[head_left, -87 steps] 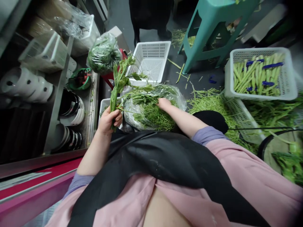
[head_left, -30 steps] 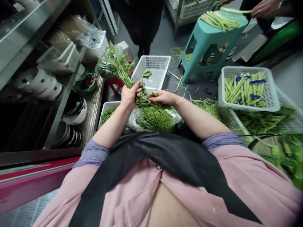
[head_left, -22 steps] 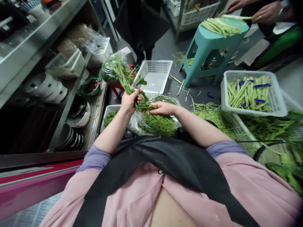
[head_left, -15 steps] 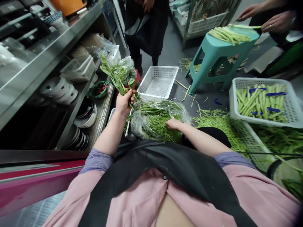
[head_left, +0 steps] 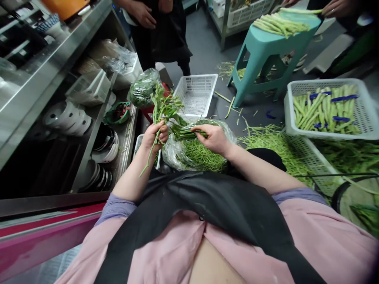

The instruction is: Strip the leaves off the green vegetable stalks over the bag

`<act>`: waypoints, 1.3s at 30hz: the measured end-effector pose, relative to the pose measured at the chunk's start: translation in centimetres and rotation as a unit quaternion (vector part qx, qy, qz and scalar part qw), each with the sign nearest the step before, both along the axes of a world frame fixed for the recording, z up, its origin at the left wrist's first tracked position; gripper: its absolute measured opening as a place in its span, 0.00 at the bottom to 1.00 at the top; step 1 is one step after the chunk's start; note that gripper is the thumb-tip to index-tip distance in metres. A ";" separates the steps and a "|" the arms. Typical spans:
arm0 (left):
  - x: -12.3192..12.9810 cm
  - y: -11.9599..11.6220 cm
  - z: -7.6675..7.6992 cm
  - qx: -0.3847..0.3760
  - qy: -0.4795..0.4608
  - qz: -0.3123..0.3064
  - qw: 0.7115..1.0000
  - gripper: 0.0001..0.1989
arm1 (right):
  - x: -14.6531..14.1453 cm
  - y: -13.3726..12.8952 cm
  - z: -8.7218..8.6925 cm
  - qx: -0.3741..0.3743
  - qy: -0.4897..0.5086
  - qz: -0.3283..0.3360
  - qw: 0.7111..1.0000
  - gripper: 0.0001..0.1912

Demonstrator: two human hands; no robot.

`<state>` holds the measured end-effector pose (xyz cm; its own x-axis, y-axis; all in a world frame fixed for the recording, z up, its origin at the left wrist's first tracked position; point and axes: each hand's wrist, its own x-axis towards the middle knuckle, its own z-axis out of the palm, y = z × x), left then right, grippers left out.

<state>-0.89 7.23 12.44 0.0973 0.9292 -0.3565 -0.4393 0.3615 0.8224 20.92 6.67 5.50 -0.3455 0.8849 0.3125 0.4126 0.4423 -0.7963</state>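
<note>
My left hand (head_left: 156, 136) is closed around a bunch of leafy green stems (head_left: 163, 103); their leaves point away from me, and one long stem hangs down past my wrist. To its right, my right hand (head_left: 214, 140) is closed, thumb against fingers, on a few thin green stems (head_left: 189, 134) that reach left toward the bunch. Below both hands, an open clear plastic bag (head_left: 171, 152) holds a heap of thin cut green stems (head_left: 204, 154). My right palm is hidden from view.
Ahead lies a white plastic basket (head_left: 194, 94), beside a bagged bundle of greens (head_left: 145, 87). Metal shelves with bowls (head_left: 69, 118) run along the left. Right are a teal stool (head_left: 260, 51), a basket of tied stalks (head_left: 328, 108) and trimmings (head_left: 269, 152). Two other people are nearby.
My right hand has risen out of the heap and moved left with stems in it. The left hand's bunch has come lower and tilted right. The person ahead has shifted left in view.
</note>
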 end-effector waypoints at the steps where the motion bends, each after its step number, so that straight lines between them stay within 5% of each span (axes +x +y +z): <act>1: 0.4 -0.3 0.0 -0.003 -0.004 -0.005 1.000 0.13 | -0.6 -0.5 0.3 0.009 0.016 0.021 1.000 0.15; 10: 3.8 -1.5 -0.1 -0.038 -0.009 -0.036 0.999 0.15 | -4.0 1.0 -0.5 -0.065 0.120 0.033 0.990 0.11; 16: 2.3 0.0 -1.6 -0.023 -0.009 -0.008 1.000 0.15 | -0.6 2.7 -2.6 -0.320 0.348 0.107 0.875 0.16; 19: 1.8 0.3 -3.3 -0.003 0.000 -0.008 1.000 0.15 | 1.0 2.4 -3.1 -0.349 0.412 0.076 0.838 0.20; 27: 4.1 -1.5 -6.1 0.016 0.084 -0.030 0.996 0.23 | 0.0 0.3 -2.9 -0.196 0.371 -0.115 0.900 0.20; 39: 4.8 -2.4 -7.0 0.133 0.230 0.004 0.964 0.22 | -0.1 0.1 -2.7 -0.166 0.330 -0.126 0.921 0.18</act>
